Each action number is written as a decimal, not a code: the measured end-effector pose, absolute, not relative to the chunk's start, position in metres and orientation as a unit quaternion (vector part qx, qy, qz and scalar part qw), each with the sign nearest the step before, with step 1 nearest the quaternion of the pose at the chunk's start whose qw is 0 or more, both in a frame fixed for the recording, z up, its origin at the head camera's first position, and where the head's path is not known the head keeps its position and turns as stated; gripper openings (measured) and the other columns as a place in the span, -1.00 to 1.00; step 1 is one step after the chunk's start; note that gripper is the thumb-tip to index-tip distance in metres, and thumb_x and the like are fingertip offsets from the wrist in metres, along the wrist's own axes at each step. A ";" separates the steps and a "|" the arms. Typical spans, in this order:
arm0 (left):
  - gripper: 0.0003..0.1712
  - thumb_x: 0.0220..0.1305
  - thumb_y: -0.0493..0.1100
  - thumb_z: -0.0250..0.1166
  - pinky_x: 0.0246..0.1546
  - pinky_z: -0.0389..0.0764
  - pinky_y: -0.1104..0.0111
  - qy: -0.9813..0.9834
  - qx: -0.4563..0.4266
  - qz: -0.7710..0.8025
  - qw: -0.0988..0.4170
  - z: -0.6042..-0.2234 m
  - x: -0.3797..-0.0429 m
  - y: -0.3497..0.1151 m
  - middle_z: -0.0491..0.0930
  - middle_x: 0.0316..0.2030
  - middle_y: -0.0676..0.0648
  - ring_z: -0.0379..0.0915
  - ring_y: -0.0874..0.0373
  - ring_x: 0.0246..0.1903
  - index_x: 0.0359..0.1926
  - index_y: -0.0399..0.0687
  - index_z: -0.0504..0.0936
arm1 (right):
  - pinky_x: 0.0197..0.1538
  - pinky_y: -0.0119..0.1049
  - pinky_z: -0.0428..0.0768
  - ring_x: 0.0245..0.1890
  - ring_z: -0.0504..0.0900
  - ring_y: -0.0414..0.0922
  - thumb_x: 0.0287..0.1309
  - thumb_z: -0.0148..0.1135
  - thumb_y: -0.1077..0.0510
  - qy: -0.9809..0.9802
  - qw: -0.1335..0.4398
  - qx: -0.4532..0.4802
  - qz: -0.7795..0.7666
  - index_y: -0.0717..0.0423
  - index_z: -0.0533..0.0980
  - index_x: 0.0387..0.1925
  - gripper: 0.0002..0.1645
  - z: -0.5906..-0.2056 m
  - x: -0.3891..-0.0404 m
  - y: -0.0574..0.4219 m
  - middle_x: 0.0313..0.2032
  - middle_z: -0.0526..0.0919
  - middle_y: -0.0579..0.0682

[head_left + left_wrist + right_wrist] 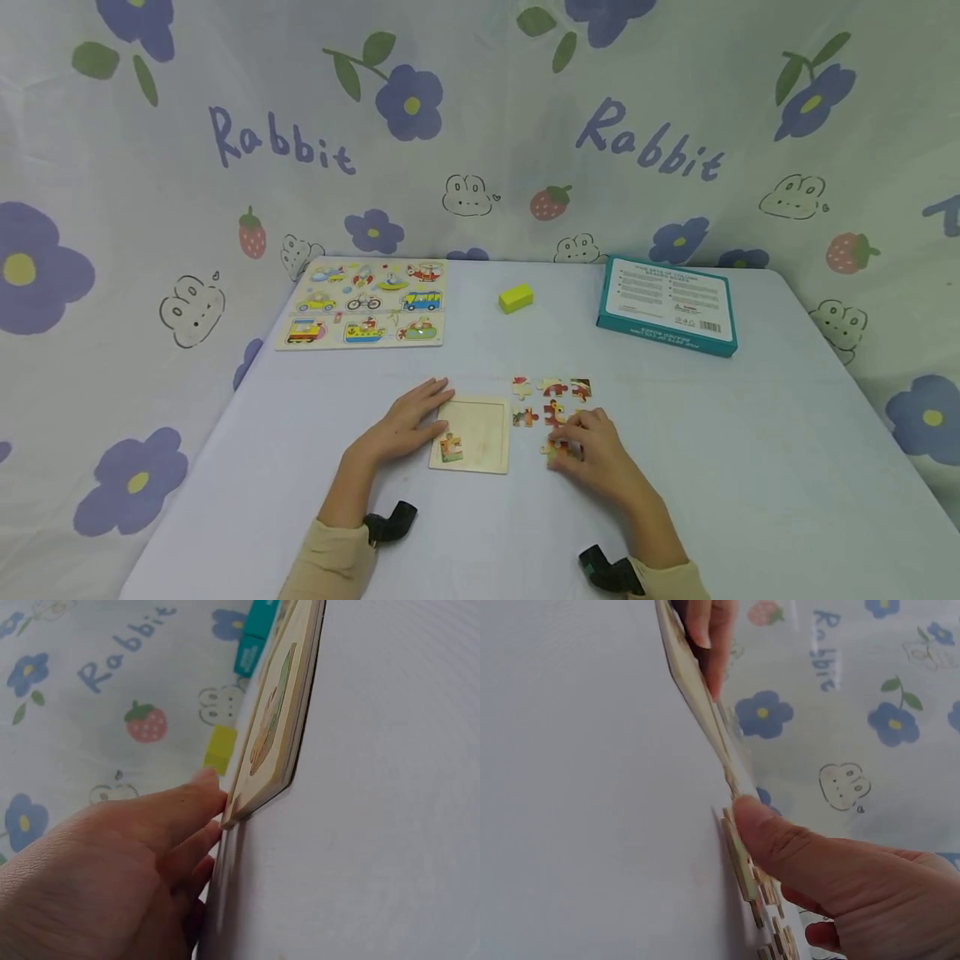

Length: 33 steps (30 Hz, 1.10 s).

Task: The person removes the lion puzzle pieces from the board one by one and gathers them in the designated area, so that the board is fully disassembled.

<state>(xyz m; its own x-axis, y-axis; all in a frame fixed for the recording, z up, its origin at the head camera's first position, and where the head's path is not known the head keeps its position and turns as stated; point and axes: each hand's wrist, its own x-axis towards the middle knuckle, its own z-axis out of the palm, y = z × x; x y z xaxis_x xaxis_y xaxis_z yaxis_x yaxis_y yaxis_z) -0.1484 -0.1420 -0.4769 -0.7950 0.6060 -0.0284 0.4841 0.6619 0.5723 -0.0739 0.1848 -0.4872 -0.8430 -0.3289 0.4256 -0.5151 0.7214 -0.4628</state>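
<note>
A square wooden puzzle tray (480, 433) lies flat in front of me, with one jigsaw piece (452, 448) in its lower left corner. Along the tray's left edge rests my left hand (408, 423), its fingers stretched out and its thumb touching the rim. My right hand (603, 458) is right of the tray, pinching a puzzle piece (553, 448) at table level between thumb and fingers; in the right wrist view the thumb (761, 825) is at the piece's edge. Several loose pieces (553, 412) lie in rows just beyond, some partly hidden by the right hand.
At the back left lies a board with vehicle pictures (363, 317). A yellow block (516, 298) sits at the back middle, and a teal box (667, 304) at the back right. Behind the white table (787, 433) hangs a printed curtain (480, 125).
</note>
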 end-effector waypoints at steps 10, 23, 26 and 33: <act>-0.50 0.35 -0.15 0.04 0.26 0.02 0.00 0.904 0.315 0.273 0.091 -0.479 -0.148 -0.144 0.12 0.34 -0.11 -0.11 -0.05 0.34 0.29 -0.12 0.30 | -0.27 -0.39 0.42 -0.24 0.31 -0.26 -0.12 0.43 0.18 -0.912 0.120 0.216 0.327 -0.01 0.63 -0.39 -0.83 -0.486 -0.071 0.157 -0.30 0.41 -0.19; -0.50 0.34 -0.14 0.06 0.25 0.05 0.00 0.905 0.317 0.271 0.085 -0.480 -0.149 -0.144 0.14 0.33 -0.12 -0.08 -0.05 0.34 0.28 -0.10 0.32 | -0.06 -0.31 0.50 -0.07 0.43 -0.19 0.02 0.31 0.22 -0.869 0.102 0.323 0.362 0.03 0.58 -0.26 -0.82 -0.486 -0.068 0.117 -0.12 0.48 -0.07; -0.50 0.34 -0.14 0.07 0.25 0.05 -0.01 0.905 0.316 0.272 0.083 -0.480 -0.149 -0.144 0.14 0.33 -0.11 -0.08 -0.04 0.34 0.28 -0.08 0.32 | -0.04 -0.33 0.50 -0.09 0.47 -0.22 0.04 0.29 0.25 -0.854 0.100 0.346 0.375 0.05 0.57 -0.24 -0.81 -0.487 -0.068 0.108 -0.14 0.50 -0.11; -0.49 0.33 -0.14 0.08 0.23 0.06 -0.03 0.905 0.321 0.267 0.077 -0.480 -0.149 -0.144 0.15 0.33 -0.13 -0.07 -0.07 0.33 0.28 -0.10 0.31 | 0.02 -0.38 0.44 -0.07 0.43 -0.25 0.10 0.22 0.22 -0.864 0.073 0.358 0.345 0.04 0.56 -0.18 -0.79 -0.490 -0.072 0.092 -0.14 0.48 -0.16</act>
